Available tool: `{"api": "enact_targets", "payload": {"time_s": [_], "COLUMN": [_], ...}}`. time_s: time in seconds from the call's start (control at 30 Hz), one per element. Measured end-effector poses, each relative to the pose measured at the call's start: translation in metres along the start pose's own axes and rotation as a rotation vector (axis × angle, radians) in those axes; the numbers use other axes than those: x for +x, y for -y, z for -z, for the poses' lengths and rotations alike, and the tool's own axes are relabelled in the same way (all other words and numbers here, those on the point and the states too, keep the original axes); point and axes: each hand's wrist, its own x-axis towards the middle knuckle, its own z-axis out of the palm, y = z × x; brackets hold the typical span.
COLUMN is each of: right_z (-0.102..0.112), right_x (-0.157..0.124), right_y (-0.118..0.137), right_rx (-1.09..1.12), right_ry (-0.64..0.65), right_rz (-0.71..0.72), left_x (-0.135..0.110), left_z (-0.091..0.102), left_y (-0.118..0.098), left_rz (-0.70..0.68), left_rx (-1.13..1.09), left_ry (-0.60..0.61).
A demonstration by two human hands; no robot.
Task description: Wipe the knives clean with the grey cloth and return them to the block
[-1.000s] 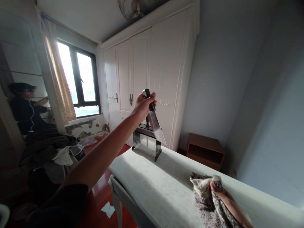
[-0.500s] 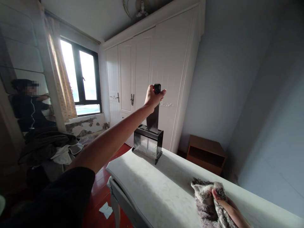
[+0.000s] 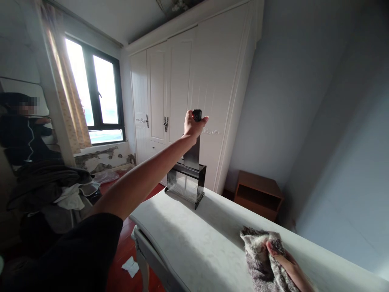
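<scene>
My left hand point(image 3: 194, 126) gripped a knife point(image 3: 192, 156), blade down at the top of a clear-sided holder point(image 3: 201, 182) on the pale table point(image 3: 179, 239); my right hand point(image 3: 285, 263) clutched a cloth point(image 3: 257, 255) near a white wardrobe point(image 3: 215, 81).

A long white table point(image 3: 182, 231) runs from the far end toward the near right; its top is smooth and faintly mottled, with a bright band of light beside a strip of shadow, and its left edge is curved above a pale leg; a knife holder point(image 3: 184, 187) with a black frame and clear sides stands upright at the far end, its feet on the top; a bunched cloth point(image 3: 258, 259) is over the near right part, contact unclear; below, the glossy red floor point(image 3: 120, 241) bears a crumpled white paper point(image 3: 130, 266) beside the leg.
</scene>
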Motion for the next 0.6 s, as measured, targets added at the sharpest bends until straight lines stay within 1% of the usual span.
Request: {"api": "enact_targets", "payload": {"time_s": [0.1,0.17,0.33,0.43,0.5,0.6], "right_z": [-0.001,-0.002,-0.008,-0.009,-0.008,-0.003], "right_x": [0.0,-0.001,-0.011,-0.016,-0.015,-0.007], "right_y": [-0.005,-0.007,0.001,0.007,0.007,0.0], "right_rx": [0.083,0.118,0.096,0.104,0.088,0.074], "right_ry": [0.032,0.015,-0.008,-0.012,-0.02,-0.018], "right_rz": [-0.053,-0.066,-0.045,-0.062,-0.039,-0.022], "left_x": [0.001,0.002,0.004,0.005,0.006,0.007], "left_z": [-0.001,-0.002,-0.002,-0.002,-0.003,-0.003], "left_y": [0.003,0.005,0.008,0.011,0.014,0.018], "left_rz": [0.008,0.008,0.007,0.004,0.007,0.025], "left_rx": [0.003,-0.001,-0.079,-0.107,-0.115,-0.117], "left_ry": [-0.009,-0.017,-0.036,-0.049,-0.051,-0.046]}}
